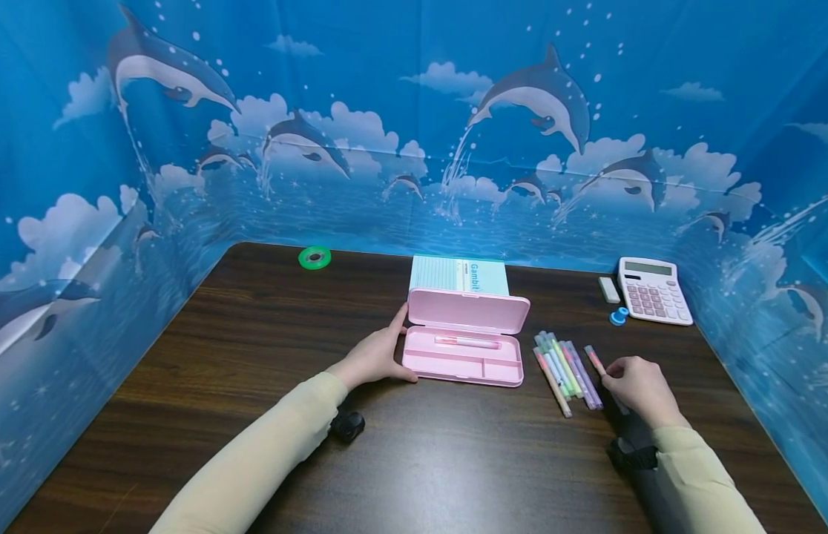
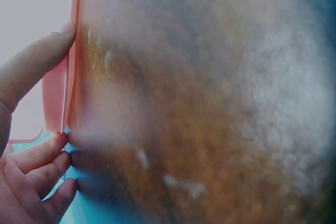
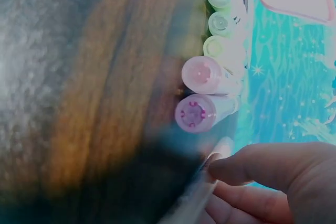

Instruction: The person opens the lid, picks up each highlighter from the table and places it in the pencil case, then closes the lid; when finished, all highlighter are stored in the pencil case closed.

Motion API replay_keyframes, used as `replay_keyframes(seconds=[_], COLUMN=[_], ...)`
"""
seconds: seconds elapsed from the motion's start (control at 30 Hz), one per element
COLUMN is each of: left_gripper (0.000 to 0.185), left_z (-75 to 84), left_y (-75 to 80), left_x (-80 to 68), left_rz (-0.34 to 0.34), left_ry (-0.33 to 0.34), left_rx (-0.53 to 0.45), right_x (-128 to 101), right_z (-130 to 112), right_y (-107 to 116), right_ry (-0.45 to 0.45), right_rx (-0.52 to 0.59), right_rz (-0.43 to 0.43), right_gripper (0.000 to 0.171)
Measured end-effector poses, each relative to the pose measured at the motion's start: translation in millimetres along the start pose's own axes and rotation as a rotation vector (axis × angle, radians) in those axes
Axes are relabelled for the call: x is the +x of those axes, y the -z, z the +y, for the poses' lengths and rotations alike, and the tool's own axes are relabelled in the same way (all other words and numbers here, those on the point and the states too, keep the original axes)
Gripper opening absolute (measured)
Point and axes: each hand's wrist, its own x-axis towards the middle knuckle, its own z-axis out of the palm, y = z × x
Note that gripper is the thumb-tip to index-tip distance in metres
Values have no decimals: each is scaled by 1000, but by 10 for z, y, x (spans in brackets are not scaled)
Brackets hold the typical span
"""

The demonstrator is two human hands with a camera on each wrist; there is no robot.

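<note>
The pink pencil case [image 1: 464,337] lies open at the middle of the dark wooden table [image 1: 254,356], its lid tipped back against a pale blue notepad [image 1: 458,274] behind it. One pink pen [image 1: 467,342] already rests in the long upper compartment of the tray; the smaller sections in front look bare. My left hand [image 1: 377,356] holds the case at its left end, thumb up by the hinge and the other fingers curled round the lower corner, which I judge keeps the light plastic from sliding while the other hand works. The left wrist view shows the same: thumb pressed on the pink edge, fingers tucked under it.

My right hand [image 1: 637,386] is just right of a row of pastel markers [image 1: 564,367] lying side by side next to the case, caps pointing away from me. My thumb and fingers pinch a single pink marker [image 1: 595,360] that lies slightly apart from the row on its right; the right wrist view shows my thumb closed over its barrel, though that view is blurred.

At the far right stand a pink calculator [image 1: 654,289], a white eraser [image 1: 609,289] and a small blue object [image 1: 618,317]; a green tape roll [image 1: 314,257] sits far left
</note>
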Motion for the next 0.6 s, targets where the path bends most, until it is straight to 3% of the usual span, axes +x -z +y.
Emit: replay_keyframes(seconds=[0.13, 0.6], left_gripper=[130, 129], left_z=[-1, -21], left_y=[-1, -16], left_x=[6, 8], left_rz=[-3, -1], left_ry=[9, 8], left_rx=[0, -2], right_x=[-14, -19], right_z=[17, -44], right_y=[-27, -44], right_ry=[-14, 106], right_rx=[44, 21], right_rz=[2, 147], right_gripper=[26, 19])
